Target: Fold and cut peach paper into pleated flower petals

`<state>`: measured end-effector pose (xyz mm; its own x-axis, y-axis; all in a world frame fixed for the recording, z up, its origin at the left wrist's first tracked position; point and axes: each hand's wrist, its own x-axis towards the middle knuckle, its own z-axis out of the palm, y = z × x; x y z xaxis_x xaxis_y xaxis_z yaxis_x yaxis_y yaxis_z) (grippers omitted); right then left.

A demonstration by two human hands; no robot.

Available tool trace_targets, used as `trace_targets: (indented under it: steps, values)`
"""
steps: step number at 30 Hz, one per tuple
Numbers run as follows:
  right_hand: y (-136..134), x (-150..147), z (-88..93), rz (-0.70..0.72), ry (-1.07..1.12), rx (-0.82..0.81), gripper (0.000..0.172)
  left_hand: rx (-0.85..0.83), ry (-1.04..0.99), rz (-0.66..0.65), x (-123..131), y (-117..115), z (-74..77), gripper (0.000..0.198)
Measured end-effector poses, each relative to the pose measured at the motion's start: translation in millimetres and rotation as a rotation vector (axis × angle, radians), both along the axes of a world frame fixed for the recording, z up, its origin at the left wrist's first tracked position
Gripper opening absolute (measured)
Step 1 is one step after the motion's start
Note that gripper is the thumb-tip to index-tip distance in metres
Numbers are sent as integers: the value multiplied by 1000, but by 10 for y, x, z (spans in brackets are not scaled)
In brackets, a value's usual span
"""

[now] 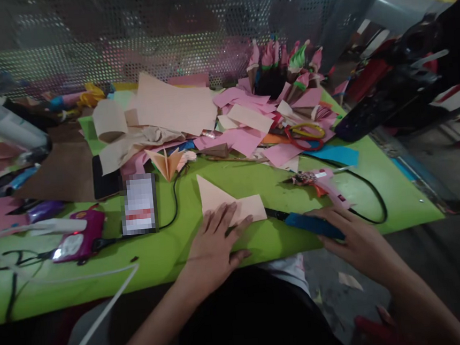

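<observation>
Near the counter's (pixel 161 262) front edge, the person's left hand (pixel 214 243) lies flattened on peach paper (pixel 253 208); the right hand (pixel 352 234) clasps a blue-handled tool (pixel 309 224), dark end against the paper.

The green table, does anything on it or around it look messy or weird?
Yes. A scrap lies on the floor, away from the other paper. On the table, the paper pile is a jumble, and the glue gun has bits clumped near its tip; I can't tell what.
</observation>
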<state>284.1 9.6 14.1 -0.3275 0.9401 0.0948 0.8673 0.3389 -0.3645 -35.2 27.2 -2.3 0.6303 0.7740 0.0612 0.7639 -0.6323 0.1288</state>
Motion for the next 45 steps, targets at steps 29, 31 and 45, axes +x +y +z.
trace_targets:
  steps: [29, 31, 45]
  values:
    - [-39, -23, -3, 171, -23, 29, 32, -84, 49, 5, 1, -18, 72, 74]
    - [-62, -36, -7, 176, -24, 49, 33, -77, 41, 8, 11, -28, 73, 74]
    - [-195, -244, -77, 151, -36, 126, 35, -70, 12, 58, 82, -78, 74, 65]
